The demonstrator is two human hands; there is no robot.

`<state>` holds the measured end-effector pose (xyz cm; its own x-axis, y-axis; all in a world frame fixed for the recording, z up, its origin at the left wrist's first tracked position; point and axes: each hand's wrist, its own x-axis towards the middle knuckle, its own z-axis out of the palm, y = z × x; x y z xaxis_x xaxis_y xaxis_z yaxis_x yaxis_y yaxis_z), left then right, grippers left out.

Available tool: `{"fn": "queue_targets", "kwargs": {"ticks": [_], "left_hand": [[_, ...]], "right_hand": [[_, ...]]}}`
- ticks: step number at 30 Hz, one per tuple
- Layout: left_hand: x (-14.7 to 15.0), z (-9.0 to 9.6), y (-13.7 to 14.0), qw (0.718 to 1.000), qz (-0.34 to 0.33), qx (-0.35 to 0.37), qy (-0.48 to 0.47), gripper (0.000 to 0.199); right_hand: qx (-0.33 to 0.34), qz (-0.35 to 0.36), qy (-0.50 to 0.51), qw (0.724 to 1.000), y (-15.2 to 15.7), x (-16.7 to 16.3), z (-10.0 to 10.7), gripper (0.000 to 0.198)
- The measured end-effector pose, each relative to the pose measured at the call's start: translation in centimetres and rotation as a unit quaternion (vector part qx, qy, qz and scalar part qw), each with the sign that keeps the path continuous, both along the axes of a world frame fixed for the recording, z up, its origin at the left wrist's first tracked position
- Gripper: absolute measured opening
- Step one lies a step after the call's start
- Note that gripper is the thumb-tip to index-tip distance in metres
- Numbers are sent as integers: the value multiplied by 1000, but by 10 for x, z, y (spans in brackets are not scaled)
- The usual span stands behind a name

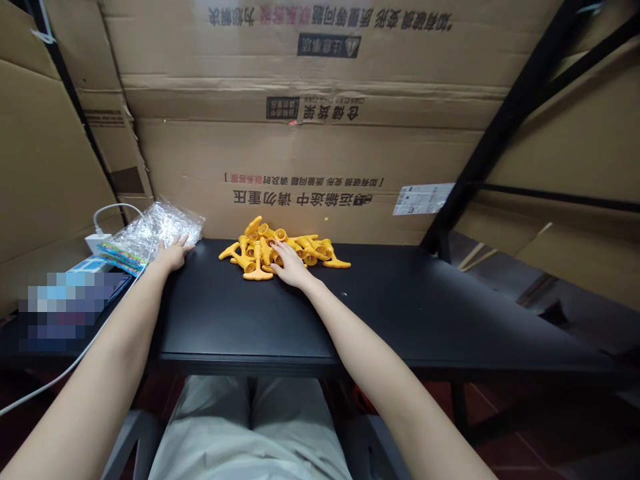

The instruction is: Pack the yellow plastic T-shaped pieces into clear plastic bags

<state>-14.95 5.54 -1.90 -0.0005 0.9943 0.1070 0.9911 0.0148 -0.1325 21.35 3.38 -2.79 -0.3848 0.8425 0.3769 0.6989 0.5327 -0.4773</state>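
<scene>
A pile of yellow T-shaped plastic pieces (257,257) with round, cup-like ends lies at the back of the black tabletop (240,320). My right hand (291,265) reaches onto the front of this pile, fingers apart and touching the pieces; none is seen gripped. Farther left, my left hand (173,255) lies with fingers spread at the edge of a stack of clear, crinkled plastic bags (155,227). Its fingertips touch or nearly touch the bags. Part of the pile is hidden behind my right hand.
A white charger (97,241) with a white cable (75,363) stands at the left, beside colourful packets (123,257) and a blurred-out item (73,307). Printed cardboard (320,147) walls the back. A black metal post (490,133) rises at the right.
</scene>
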Motion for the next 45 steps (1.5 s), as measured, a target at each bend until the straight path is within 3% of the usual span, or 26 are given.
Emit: {"fn": "queue_targets", "kwargs": {"ticks": [5,11,15,22,33,39,45], "left_hand": [[6,5,5,998,-47,-51,-2,69],[11,2,6,996,66,-38,-50,66],[9,1,9,993,88,-37,-75,67],[9,1,13,997,32,-43,-60,72],[10,8,10,999,-26,-29,-20,62],[20,10,6,998,-65,-18,11,56],[44,13,8,993,-113,33,-29,56]], "right_hand": [[2,0,-9,1000,0,0,0,63],[-1,-1,-11,1000,-3,0,3,62],[-13,-12,-25,1000,-7,-1,6,62],[-4,-10,-21,1000,-5,0,5,62],[-7,3,-8,1000,0,-1,-1,66],[-7,2,-8,1000,1,-1,-3,66],[-8,2,-11,1000,1,-1,-1,66]]}}
